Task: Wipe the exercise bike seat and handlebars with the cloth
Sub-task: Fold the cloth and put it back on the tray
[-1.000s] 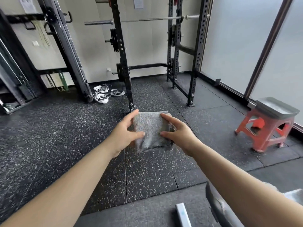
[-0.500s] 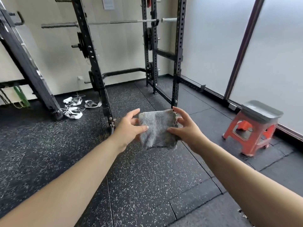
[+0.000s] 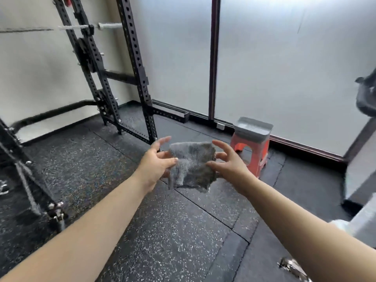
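A folded grey cloth (image 3: 192, 164) hangs in the air in front of me, held between both hands. My left hand (image 3: 157, 162) grips its left edge with thumb and fingers, and my right hand (image 3: 227, 161) pinches its right edge with the other fingers spread. A dark curved part of the exercise bike (image 3: 367, 94) shows blurred at the far right edge. A metal bike part (image 3: 292, 265) glints at the bottom right. The seat and handlebars are not clearly seen.
A black power rack (image 3: 130, 72) with a barbell and weight plates stands at the back left. An orange plastic stool (image 3: 253, 153) with a grey tray on top sits by the frosted glass wall. Speckled black rubber flooring (image 3: 162, 231) covers the ground.
The view has swung to the right, so the rack has shifted left and the stool nearer the centre. Both hands still hold the cloth, with fingers more spread now.
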